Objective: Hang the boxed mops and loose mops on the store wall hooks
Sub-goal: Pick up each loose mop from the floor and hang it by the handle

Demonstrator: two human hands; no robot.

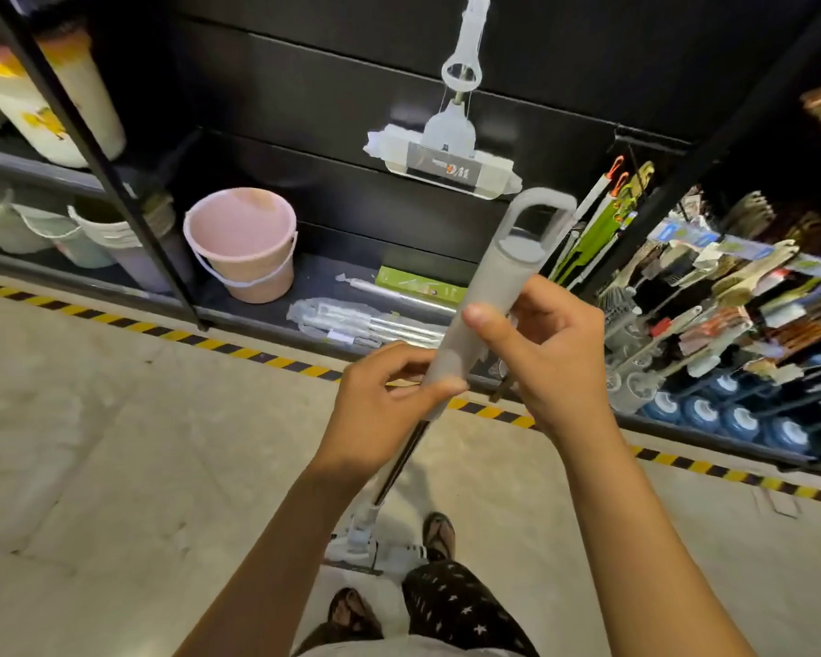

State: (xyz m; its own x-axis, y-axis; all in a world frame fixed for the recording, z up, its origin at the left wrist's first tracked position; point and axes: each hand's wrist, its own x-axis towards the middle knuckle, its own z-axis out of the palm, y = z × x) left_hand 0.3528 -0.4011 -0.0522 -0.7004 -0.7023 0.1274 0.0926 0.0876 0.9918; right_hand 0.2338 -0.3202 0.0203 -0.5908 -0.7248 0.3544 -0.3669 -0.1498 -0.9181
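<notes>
Head view, store aisle: from my remote seat I watch both hands work a loose mop [489, 282]. The left hand [385, 395] pinches the lower end of its grey grip; the right hand [541, 339] curls round the grip higher up, thumb across the front. The pole tilts toward the black wall [304, 87], hang-loop [546, 195] topmost, mop head [356, 542] on the floor [115, 419] by my feet. A second mop [446, 149] hangs on that wall; a pink bucket [242, 244] and bagged mops [351, 320] sit on the bottom shelf [323, 277].
</notes>
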